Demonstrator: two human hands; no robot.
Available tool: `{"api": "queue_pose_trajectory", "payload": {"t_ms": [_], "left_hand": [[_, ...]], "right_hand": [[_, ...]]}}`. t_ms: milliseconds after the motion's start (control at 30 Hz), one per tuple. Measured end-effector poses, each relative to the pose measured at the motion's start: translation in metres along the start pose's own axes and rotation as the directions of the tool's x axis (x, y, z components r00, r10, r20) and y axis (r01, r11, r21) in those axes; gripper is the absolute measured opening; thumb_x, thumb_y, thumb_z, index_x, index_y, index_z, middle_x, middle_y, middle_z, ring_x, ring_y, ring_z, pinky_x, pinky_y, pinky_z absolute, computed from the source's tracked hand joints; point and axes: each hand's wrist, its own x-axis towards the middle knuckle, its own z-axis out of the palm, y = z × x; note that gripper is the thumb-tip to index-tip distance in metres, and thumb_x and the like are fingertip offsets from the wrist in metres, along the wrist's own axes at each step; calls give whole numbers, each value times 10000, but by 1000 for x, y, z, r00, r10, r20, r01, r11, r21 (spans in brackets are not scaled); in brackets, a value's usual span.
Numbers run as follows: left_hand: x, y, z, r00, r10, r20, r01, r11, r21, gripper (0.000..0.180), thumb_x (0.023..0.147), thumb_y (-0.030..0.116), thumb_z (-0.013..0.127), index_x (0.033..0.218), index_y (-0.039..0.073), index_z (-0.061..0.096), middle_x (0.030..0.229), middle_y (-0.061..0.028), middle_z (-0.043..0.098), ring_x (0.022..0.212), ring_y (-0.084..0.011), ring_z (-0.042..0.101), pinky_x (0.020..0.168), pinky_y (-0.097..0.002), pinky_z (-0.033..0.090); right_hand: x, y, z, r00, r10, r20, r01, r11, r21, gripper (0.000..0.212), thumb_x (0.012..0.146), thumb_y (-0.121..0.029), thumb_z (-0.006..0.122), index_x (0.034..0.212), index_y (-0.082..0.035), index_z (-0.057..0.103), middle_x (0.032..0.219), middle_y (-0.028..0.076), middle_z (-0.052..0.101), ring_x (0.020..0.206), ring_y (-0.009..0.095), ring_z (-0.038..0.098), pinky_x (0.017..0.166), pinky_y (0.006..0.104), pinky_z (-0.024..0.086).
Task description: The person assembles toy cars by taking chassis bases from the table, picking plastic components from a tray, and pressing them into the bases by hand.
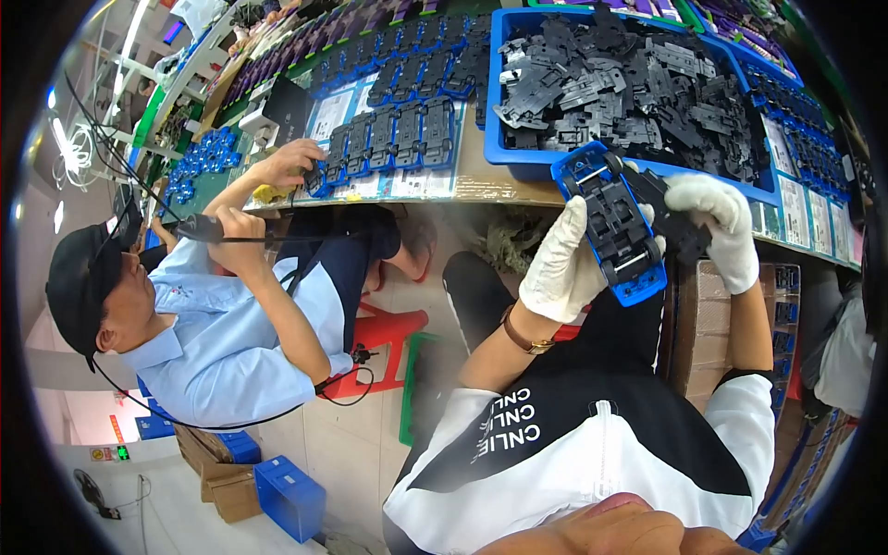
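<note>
My left hand (pixel 560 266), in a white glove, grips a blue toy car body (pixel 658 285) tilted with its underside up. A black chassis with wheels (pixel 615 217) shows inside the blue shell. At the car's right side, my gloved right hand (pixel 726 217) is closed on a black plastic chassis plate (pixel 683 229), slightly blurred. The plate overlaps the car's edge; whether they touch I cannot tell. Just beyond both hands stands a blue bin (pixel 496 102) heaped with loose black chassis plates (pixel 620 88).
Rows of blue-and-black toy cars (pixel 393 137) lie left of the bin, and more (pixel 800 139) to its right. A co-worker (pixel 213 324) on the left holds a dark rod-like tool (pixel 199 228). A red stool (pixel 388 338) and a cardboard box (pixel 717 324) are below table height.
</note>
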Motion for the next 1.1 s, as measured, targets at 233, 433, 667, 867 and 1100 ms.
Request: {"api": "queue_pose_trajectory", "payload": {"t_ms": [233, 433, 667, 867, 1100], "left_hand": [[-5, -6, -10, 987, 139, -82, -133, 988, 80, 571, 915, 412, 576, 1392, 150, 404, 1368, -47, 477, 1249, -256, 478, 1016, -559, 422], [-9, -12, -6, 982, 170, -86, -152, 970, 188, 633, 894, 468, 591, 1397, 147, 381, 1297, -65, 529, 1177, -235, 535, 997, -465, 466], [-4, -16, -6, 957, 290, 9, -284, 929, 238, 776, 860, 605, 549, 1432, 127, 334, 1330, -58, 500, 1208, -199, 512, 1012, -389, 441], [-6, -26, -22, 925, 380, 20, -358, 849, 389, 787, 856, 664, 483, 1430, 148, 334, 1419, -23, 431, 1289, -193, 416, 1082, -390, 342], [-4, -25, -31, 880, 448, -157, -374, 859, 350, 430, 928, 157, 614, 1323, 104, 452, 1251, -19, 531, 1119, -129, 530, 985, -295, 441]], "right_hand": [[9, -43, 19, 984, -120, 133, 178, 743, -645, 552, 643, -20, 713, 1180, -33, 585, 1189, 178, 595, 1024, 348, 608, 897, 390, 494], [5, -16, 46, 977, -213, 30, 178, 719, -672, 499, 673, -32, 730, 1151, -63, 589, 1134, 165, 604, 899, 326, 638, 758, 381, 539], [-7, -67, 47, 980, -66, -186, -22, 899, -437, 567, 690, -61, 746, 1234, -28, 590, 1161, 175, 603, 1028, 320, 603, 893, 361, 480], [-7, -72, 79, 998, -17, -66, -21, 840, -541, 585, 644, -133, 769, 1192, -57, 581, 1110, 135, 584, 990, 329, 575, 864, 392, 482], [-1, -73, 90, 992, -102, 71, 124, 756, -643, 579, 650, -46, 705, 1215, -41, 579, 1242, 161, 544, 1068, 351, 558, 926, 405, 468]]}}
